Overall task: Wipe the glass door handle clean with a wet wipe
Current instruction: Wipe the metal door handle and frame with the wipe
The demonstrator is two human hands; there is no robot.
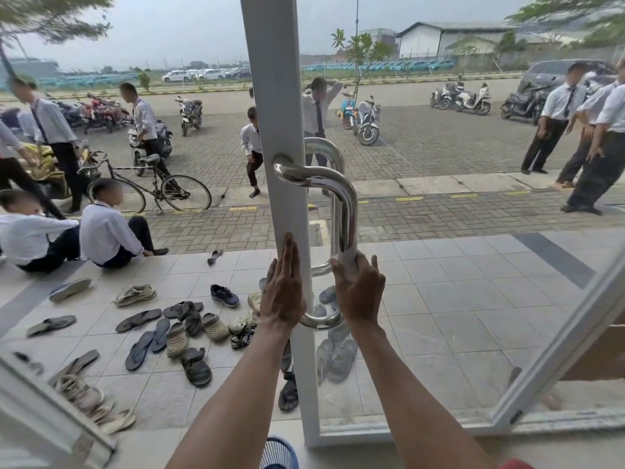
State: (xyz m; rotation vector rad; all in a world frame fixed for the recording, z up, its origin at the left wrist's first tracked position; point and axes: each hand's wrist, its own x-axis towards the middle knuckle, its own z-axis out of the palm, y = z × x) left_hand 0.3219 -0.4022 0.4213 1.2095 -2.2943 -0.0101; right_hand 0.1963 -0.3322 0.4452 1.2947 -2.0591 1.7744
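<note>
Basket: blue mesh rim (279,453) at the near edge, low between the two forearms; its contents are out of view
Left hand: the left hand (284,289) lies flat on the white door stile (277,79), fingers straight, together and pointing up; it holds nothing, and is probably steadying the door
Right hand: the right hand (360,289) is curled round the lower stretch of the handle, thumb on the left side, pressing the wet wipe to the steel
Wet wipe: white (348,260); only a small fold shows above the thumb, touching the tube
Handle: polished steel tube (346,211) just right of the stile; long axis upright; top bend well above the right hand, bottom bend just below it by the wrist
Relation: most of the tube lies above the right hand, so a stroke upward along it looks like the next call; the left hand is just beside it but not on it
Surface: smooth, round and shiny; the wipe should slide easily, though the bends would need the grip to turn
Room: glass pane (473,299) to the right; tiled porch with scattered sandals (189,330) to the left; far off, a paved yard with people, a bicycle (148,187) and motorbikes
</note>
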